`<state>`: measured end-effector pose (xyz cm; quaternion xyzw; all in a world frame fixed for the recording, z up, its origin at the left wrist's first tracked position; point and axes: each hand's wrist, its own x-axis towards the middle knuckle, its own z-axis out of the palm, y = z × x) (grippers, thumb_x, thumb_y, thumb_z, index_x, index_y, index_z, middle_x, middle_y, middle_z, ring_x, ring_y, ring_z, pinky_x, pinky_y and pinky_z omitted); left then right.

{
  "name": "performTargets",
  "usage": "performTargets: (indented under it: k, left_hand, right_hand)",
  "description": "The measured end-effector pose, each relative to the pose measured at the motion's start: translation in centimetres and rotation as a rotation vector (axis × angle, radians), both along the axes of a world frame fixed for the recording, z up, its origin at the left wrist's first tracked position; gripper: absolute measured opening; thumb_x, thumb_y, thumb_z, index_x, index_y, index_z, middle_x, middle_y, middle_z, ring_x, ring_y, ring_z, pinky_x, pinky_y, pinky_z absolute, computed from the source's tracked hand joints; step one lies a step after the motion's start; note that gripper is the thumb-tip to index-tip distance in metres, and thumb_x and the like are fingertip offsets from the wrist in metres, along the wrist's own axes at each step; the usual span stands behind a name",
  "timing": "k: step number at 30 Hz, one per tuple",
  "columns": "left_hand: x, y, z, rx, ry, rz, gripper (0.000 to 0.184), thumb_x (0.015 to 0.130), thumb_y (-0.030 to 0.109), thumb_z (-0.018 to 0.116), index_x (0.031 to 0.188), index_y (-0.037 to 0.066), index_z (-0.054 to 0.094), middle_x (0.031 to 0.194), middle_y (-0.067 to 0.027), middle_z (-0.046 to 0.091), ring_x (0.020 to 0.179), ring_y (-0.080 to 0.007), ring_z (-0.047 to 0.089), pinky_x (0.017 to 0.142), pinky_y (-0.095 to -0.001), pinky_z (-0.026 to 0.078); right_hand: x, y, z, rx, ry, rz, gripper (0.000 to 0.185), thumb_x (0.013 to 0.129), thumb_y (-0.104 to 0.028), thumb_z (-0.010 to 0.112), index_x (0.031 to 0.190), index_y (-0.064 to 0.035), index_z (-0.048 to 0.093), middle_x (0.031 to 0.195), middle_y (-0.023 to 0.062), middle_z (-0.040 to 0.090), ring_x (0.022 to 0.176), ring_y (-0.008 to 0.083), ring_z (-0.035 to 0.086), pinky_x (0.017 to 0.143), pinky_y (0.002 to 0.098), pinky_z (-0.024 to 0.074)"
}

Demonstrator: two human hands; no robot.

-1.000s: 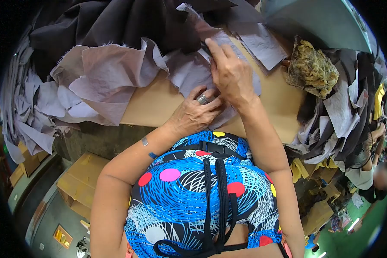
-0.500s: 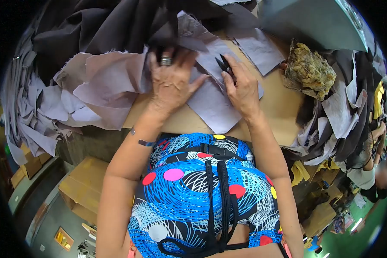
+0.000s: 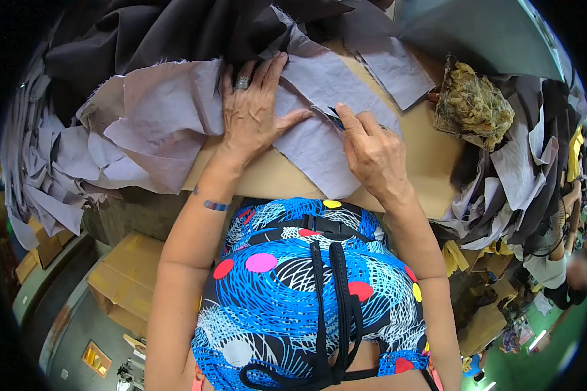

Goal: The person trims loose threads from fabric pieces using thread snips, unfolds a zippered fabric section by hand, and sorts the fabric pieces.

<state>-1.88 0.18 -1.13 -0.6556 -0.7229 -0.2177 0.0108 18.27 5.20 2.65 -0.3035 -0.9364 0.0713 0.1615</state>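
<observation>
My left hand (image 3: pixel 251 107) lies flat on the lilac-grey cloth, fingers stretched out and thumb pointing right. A ring sits on one of its fingers. In my right hand (image 3: pixel 375 146) is a pair of small dark thread snips (image 3: pixel 335 119), mostly covered by the curled fingers. Their tips rest at an edge where two layers of the cloth piece (image 3: pixel 323 153) meet. Another wide lilac-grey piece (image 3: pixel 160 98) spreads to the left of my left hand, its edge frayed. Dark cloth (image 3: pixel 195 32) is heaped just beyond the fingertips.
Brown cardboard (image 3: pixel 424 176) covers the work surface. To the right sit a bundle of tangled yellowish fibre (image 3: pixel 473 107) and a pile of cloth pieces (image 3: pixel 518 163). A grey panel (image 3: pixel 476 32) stands at the back right. A cardboard box (image 3: pixel 127 280) is below left; another person (image 3: pixel 554 267) is far right.
My left hand has stopped its blurred motion and now presses flat on the cloth. My right hand has moved slightly down and right, turning the snips toward the cloth edge.
</observation>
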Motion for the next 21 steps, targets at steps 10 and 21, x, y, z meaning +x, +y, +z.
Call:
performTargets:
  k: [10, 21]
  left_hand:
    - [-0.1, 0.1, -0.1, 0.016, -0.085, 0.0, 0.097, 0.059, 0.048, 0.075, 0.136, 0.006, 0.034, 0.127, -0.0131, 0.049, 0.117, -0.0321, 0.042, 0.103, -0.0457, 0.025]
    - [-0.3, 0.1, -1.1, 0.033, -0.195, 0.006, 0.098, 0.058, 0.034, 0.079, 0.137, 0.004, 0.03, 0.132, -0.0128, 0.045, 0.119, -0.0344, 0.042, 0.102, -0.042, 0.03]
  right_hand:
    - [-2.1, 0.5, -0.6, -0.012, -0.042, 0.018, 0.036, 0.075, -0.008, 0.054, 0.111, -0.0057, 0.056, 0.075, 0.007, 0.054, 0.053, 0.021, 0.06, 0.051, 0.0321, 0.0487]
    - [-6.2, 2.1, -1.6, -0.066, 0.046, 0.056, 0.035, 0.075, -0.008, 0.056, 0.109, -0.005, 0.055, 0.079, 0.0096, 0.056, 0.059, 0.0267, 0.062, 0.052, 0.0362, 0.05]
